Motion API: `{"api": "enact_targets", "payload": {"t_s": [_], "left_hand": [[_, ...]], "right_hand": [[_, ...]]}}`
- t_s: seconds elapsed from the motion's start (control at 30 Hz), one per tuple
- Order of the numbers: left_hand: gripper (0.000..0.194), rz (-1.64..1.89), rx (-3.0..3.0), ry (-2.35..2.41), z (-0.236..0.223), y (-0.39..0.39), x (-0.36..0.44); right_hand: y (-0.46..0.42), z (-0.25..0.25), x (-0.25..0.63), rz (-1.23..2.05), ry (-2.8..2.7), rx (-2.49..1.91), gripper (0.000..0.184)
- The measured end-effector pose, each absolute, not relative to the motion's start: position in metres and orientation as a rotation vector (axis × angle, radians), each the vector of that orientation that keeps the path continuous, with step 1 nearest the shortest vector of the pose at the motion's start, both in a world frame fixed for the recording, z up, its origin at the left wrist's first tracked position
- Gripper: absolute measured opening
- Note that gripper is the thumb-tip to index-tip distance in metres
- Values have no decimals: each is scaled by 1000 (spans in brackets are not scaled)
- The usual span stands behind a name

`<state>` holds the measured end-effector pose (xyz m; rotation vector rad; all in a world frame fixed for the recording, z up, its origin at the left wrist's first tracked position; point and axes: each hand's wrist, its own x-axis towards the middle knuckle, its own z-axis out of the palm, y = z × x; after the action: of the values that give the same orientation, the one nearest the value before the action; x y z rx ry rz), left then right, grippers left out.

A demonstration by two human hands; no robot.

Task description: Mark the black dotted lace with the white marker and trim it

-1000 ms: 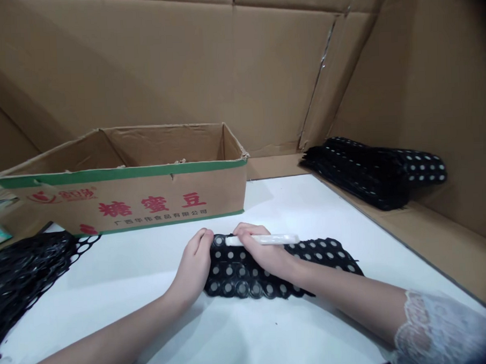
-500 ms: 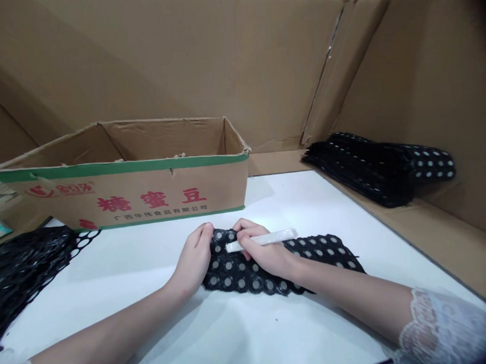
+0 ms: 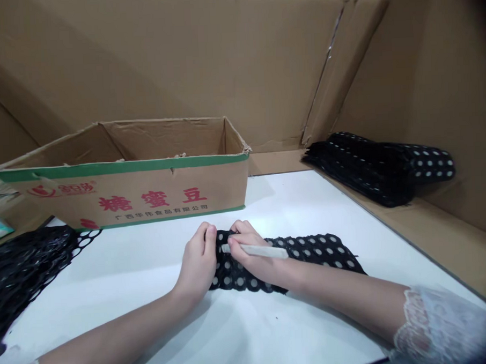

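A black sheet with rows of round grey-white discs [image 3: 310,250] lies on the white table in front of me. My left hand [image 3: 198,262] is closed on the sheet's left end, thumb on top. In my right hand [image 3: 257,259] is a slim white pen-like stick [image 3: 266,251], gripped much as one holds a pen. Its left tip meets the sheet just beside my left thumb. The curled fingers of my right hand also rest against the sheet's upper edge and hide part of its middle.
Behind my hands stands an open cardboard box [image 3: 126,192] with a green rim and red lettering. Black perforated netting [image 3: 33,261] is heaped at the left. More black dotted sheets [image 3: 371,165] are stacked at the back right. Cardboard walls [image 3: 173,56] enclose the white table [image 3: 292,201].
The stick has swung lower at its right end and its tip has moved slightly left. My right hand has shifted left, nearer my left hand. The sheet's left part is drawn up more.
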<state>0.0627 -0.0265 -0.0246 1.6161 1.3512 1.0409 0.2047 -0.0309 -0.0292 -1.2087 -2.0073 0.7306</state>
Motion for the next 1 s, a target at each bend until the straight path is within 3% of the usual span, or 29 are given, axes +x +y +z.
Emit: {"api": "enact_targets", "payload": {"t_s": [0.2, 0.53, 0.7, 1.0], "left_hand": [[28, 1050, 1609, 1370, -25, -26, 61], [28, 989, 1657, 1358, -25, -10, 55], [30, 995, 1573, 1336, -24, -8, 55], [34, 655, 1677, 1274, -12, -5, 38]], "right_hand": [[-28, -32, 202, 636, -2047, -1239, 34], [-25, -20, 220, 1056, -2031, -1147, 40], [-31, -18, 217, 1000, -2011, -1293, 35], [-32, -22, 213, 898, -2015, -1331, 37]]}}
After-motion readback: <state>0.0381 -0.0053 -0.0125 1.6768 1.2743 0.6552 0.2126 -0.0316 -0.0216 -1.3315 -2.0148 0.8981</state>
